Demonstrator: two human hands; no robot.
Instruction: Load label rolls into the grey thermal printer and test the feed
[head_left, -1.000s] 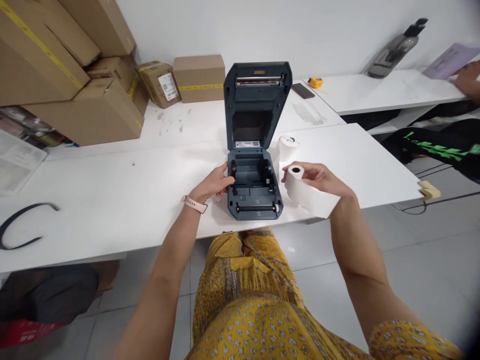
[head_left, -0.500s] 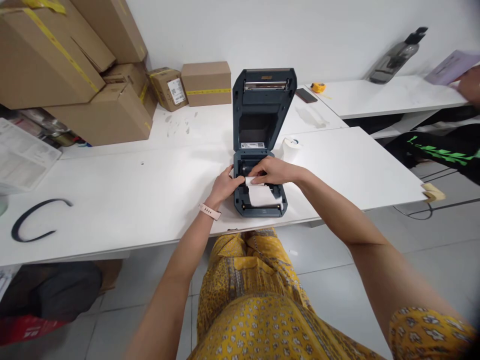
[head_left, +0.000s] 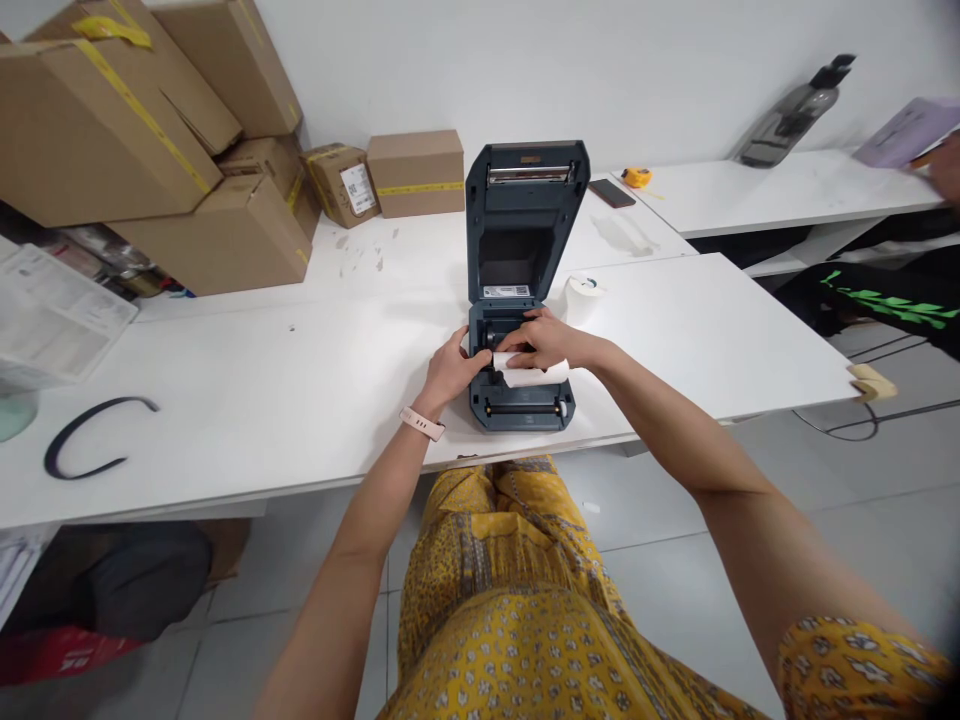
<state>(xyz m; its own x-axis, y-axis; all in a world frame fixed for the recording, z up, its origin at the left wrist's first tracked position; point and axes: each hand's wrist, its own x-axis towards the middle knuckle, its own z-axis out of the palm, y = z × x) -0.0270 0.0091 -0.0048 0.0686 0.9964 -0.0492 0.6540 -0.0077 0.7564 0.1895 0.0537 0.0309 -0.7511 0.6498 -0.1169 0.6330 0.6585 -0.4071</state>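
Note:
A dark grey label printer (head_left: 521,222) stands on the white table with its lid raised. A strip of white label paper (head_left: 534,377) lies inside its body, its loose end curling toward the right. My left hand (head_left: 450,368) grips the printer's left side wall, fingers outside and thumb over the inner edge by the paper. Reaching in from the right, my right hand (head_left: 546,342) has its fingers closed on the paper; part of the paper is hidden under them. The front roller (head_left: 523,409) shows uncovered. Just right of the printer stands a white label roll (head_left: 583,298).
Cardboard boxes (head_left: 240,235) are stacked at the back left. A black curved band (head_left: 64,435) lies at the left. Behind the printer are a phone (head_left: 612,193) and a yellow tape measure (head_left: 637,178). Another person's hand (head_left: 946,170) is at the far right by a purple box (head_left: 904,135).
The paper's loose end has lifted off the front roller and drawn back toward my right hand. Both hands stay at the printer. The view has shifted slightly.

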